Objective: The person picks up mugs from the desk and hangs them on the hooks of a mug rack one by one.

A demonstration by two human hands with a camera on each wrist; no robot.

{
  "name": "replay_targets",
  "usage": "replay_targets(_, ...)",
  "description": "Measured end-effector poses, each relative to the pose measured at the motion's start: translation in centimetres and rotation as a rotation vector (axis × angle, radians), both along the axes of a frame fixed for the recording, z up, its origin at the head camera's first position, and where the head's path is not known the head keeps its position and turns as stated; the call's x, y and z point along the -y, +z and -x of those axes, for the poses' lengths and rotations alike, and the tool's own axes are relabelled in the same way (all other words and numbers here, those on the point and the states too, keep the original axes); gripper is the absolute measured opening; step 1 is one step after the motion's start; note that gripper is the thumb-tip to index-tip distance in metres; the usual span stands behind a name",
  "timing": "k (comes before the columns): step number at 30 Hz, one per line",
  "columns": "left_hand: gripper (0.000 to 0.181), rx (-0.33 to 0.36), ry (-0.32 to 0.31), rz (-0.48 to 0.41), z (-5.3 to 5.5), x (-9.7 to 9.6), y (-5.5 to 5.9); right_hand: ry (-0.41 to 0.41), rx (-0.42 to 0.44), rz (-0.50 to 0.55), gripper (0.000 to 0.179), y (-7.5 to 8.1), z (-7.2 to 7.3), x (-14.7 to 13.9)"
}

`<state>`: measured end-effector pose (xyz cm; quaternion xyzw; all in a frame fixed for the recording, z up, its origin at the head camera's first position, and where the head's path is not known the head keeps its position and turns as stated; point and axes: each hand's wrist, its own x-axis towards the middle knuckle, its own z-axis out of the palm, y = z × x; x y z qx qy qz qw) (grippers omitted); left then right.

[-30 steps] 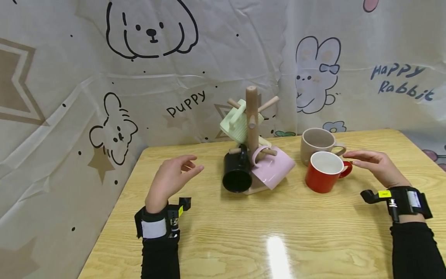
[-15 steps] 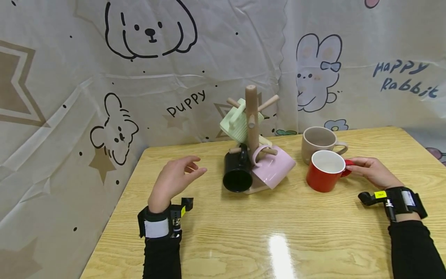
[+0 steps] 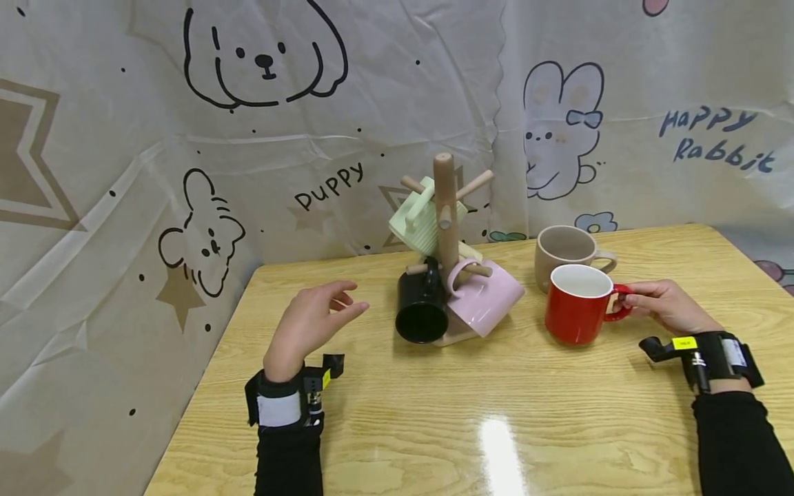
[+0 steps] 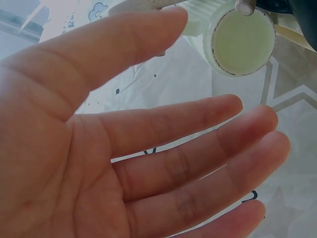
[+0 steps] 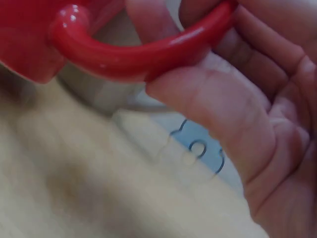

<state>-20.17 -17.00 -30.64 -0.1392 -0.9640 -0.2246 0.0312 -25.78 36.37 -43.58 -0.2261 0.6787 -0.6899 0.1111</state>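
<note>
My right hand (image 3: 671,307) pinches the handle of a red mug (image 3: 574,318) with a white inside. In the right wrist view the thumb and a finger meet on the red handle (image 5: 119,62). The mug stands upright and seems slightly off the table. On the left, my left hand (image 3: 307,324) hovers with fingers relaxed and apart, holding nothing. Nearest to it is a black mug (image 3: 422,310) hanging on a wooden mug tree (image 3: 444,207). A pink mug (image 3: 486,300) and a light green mug (image 3: 417,224) also hang there; the left wrist view shows the green mug's mouth (image 4: 242,44).
A beige mug (image 3: 563,246) stands just behind the red one, handle to the right. Bare pegs (image 3: 476,184) stick out from the tree. A printed cloth (image 3: 347,83) hangs behind and left of the wooden table (image 3: 422,420).
My right hand reached the red mug's handle and took hold of it; the mug has then risen slightly. My left hand shifted a little to the right, then stayed put.
</note>
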Motion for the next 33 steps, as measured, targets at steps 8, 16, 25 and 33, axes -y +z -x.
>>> replay_targets(8,0.045,-0.008,-0.018,-0.004,0.0,0.0,0.0,-0.071,-0.041,0.09,0.038,3.1,-1.0,1.1)
replay_targets(16,0.046,0.005,-0.017,0.003,0.0,0.0,0.0,-0.095,-0.17,0.255,0.038,5.3,-1.5,3.2)
replay_targets(25,0.046,0.013,-0.02,0.01,-0.1,-0.1,0.0,-0.166,-0.21,0.314,0.032,8.1,-2.8,8.4)
replay_targets(33,0.046,0.018,-0.028,0.014,-0.1,-0.3,0.1,-0.166,-0.263,0.138,0.034,9.2,-4.4,13.7)
